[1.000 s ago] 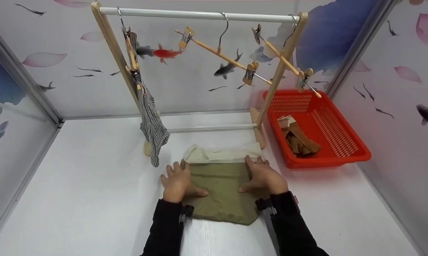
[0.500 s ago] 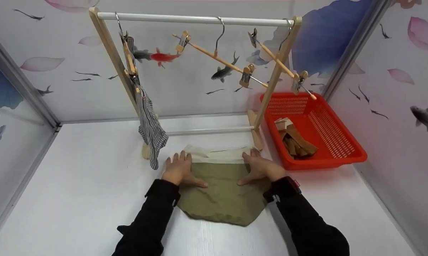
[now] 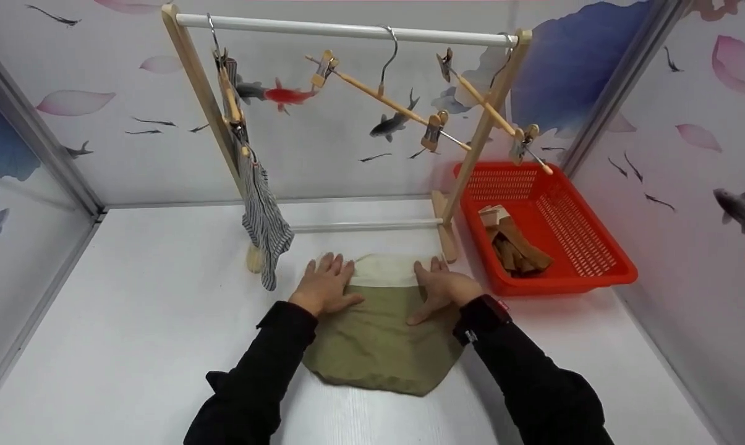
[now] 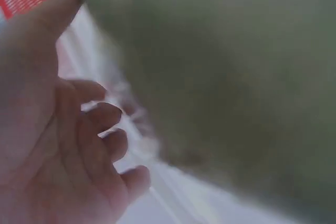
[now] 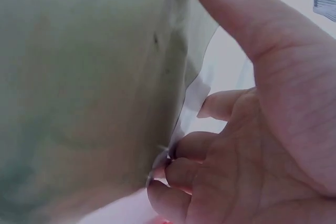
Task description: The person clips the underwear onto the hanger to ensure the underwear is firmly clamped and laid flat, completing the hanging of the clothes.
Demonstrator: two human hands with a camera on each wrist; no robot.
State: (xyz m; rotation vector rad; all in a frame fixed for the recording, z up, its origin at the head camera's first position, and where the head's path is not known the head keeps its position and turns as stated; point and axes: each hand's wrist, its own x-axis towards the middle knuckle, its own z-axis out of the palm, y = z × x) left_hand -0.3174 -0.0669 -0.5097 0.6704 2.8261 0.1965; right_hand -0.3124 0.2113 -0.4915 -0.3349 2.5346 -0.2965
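An olive-green cloth garment (image 3: 378,346) with a cream band (image 3: 384,271) along its far edge lies spread on the white table; its exact kind is unclear. On its left side rests my left hand (image 3: 326,287), fingers pointing away and thumb out over the green cloth. My right hand (image 3: 443,287) lies on the right side, thumb reaching inward. Both hands cover parts of the side edges. Up close in the left wrist view, the fingers (image 4: 113,145) are loosely bent beside the blurred cloth. The right wrist view has the fingers (image 5: 184,174) at the garment's edge.
Behind stands a wooden rack with a white rail (image 3: 347,28). A striped garment (image 3: 264,210) hangs from its left hanger; two clip hangers, the middle one (image 3: 384,99) and the right one (image 3: 489,108), hold nothing. A red basket (image 3: 585,241) contains a brown garment (image 3: 520,247).
Both hands have shifted slightly, the left one inward and farther up the cloth. The cream band looks flatter and smoother, and the garment's lower part is spread a little wider.
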